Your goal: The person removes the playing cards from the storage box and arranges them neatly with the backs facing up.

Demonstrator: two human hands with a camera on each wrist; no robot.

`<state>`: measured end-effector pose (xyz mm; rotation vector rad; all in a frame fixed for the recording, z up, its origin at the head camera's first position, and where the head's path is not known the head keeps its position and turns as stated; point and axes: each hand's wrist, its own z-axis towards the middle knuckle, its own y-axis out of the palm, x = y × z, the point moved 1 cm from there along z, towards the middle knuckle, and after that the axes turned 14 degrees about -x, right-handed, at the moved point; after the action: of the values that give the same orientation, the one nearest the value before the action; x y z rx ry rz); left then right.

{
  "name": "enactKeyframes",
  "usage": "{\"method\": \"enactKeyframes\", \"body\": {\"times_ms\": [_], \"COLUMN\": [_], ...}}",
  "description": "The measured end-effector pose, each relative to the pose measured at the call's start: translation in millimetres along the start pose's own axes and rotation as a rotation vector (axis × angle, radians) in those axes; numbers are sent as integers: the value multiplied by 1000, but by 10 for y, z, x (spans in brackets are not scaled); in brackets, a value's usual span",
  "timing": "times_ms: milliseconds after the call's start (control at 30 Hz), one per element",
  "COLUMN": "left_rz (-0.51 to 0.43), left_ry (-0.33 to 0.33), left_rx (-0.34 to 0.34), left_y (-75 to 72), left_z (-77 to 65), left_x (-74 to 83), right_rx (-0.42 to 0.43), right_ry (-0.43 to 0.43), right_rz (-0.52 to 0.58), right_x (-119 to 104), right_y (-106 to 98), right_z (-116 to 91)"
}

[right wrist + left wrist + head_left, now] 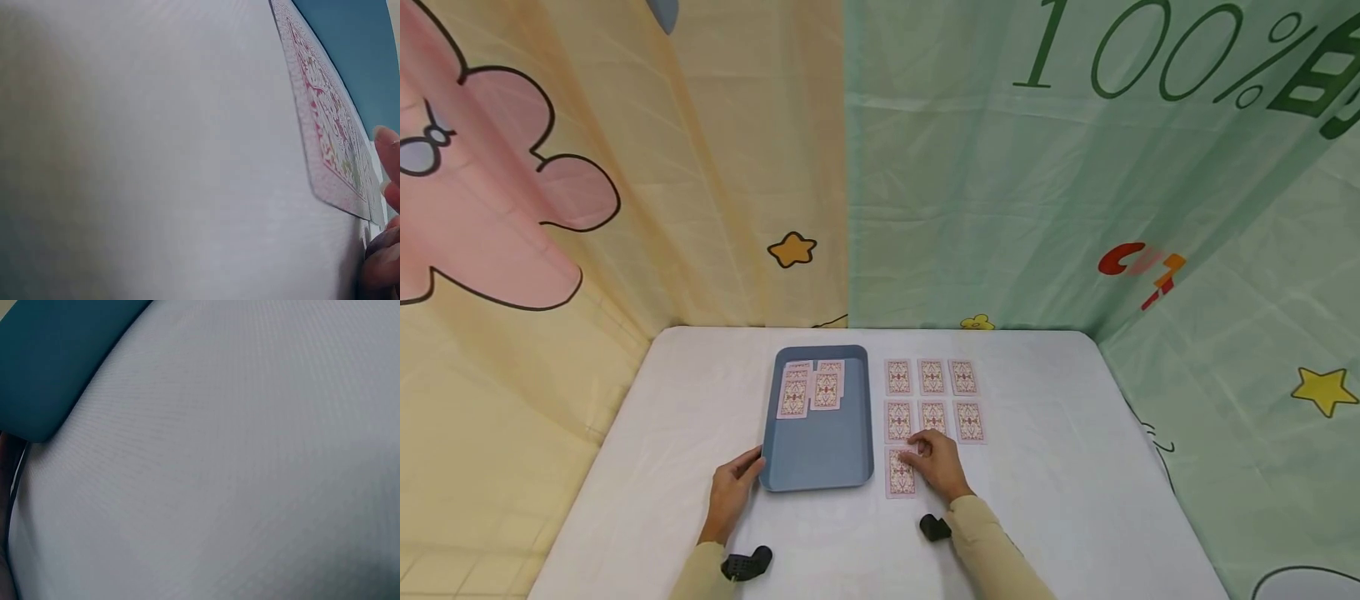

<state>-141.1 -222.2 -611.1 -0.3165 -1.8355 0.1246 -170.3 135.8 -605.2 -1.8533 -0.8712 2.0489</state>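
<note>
My left hand (730, 493) is at the near left edge of a blue-grey tray (820, 454), its fingertips touching the rim; the left wrist view shows a corner of the tray (56, 362). Several patterned playing cards (793, 398) lie face down and overlapping in the tray's far part. My right hand (942, 467) is over the nearest playing card (901, 483) on the table, fingers bent loosely with thumb and forefinger apart. Its hand partly covers a middle-row card (933, 412). In the right wrist view, fingertips (389, 156) are close beside a card's patterned back (325, 112).
More face-down cards (932, 377) lie in rows to the right of the tray, on a white-covered table (1045, 500). Black wrist devices (747, 564) sit at both cuffs. Printed curtains (940, 208) stand behind the table and along its sides.
</note>
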Motion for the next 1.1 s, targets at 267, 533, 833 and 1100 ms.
{"method": "enactKeyframes", "body": {"times_ms": [267, 533, 833, 1100], "left_rz": [-4, -12, -11, -13], "left_ry": [-6, 9, 15, 6], "left_rx": [2, 16, 14, 25], "left_y": [-20, 2, 3, 18], "left_z": [19, 10, 1, -15], "left_x": [36, 32, 4, 26], "right_rx": [5, -55, -68, -108], "right_ry": [6, 5, -37, -28], "right_rz": [97, 181, 250, 292], "right_x": [-51, -174, -405, -627], "right_y": [27, 84, 175, 292], "right_z": [51, 172, 377, 618]}}
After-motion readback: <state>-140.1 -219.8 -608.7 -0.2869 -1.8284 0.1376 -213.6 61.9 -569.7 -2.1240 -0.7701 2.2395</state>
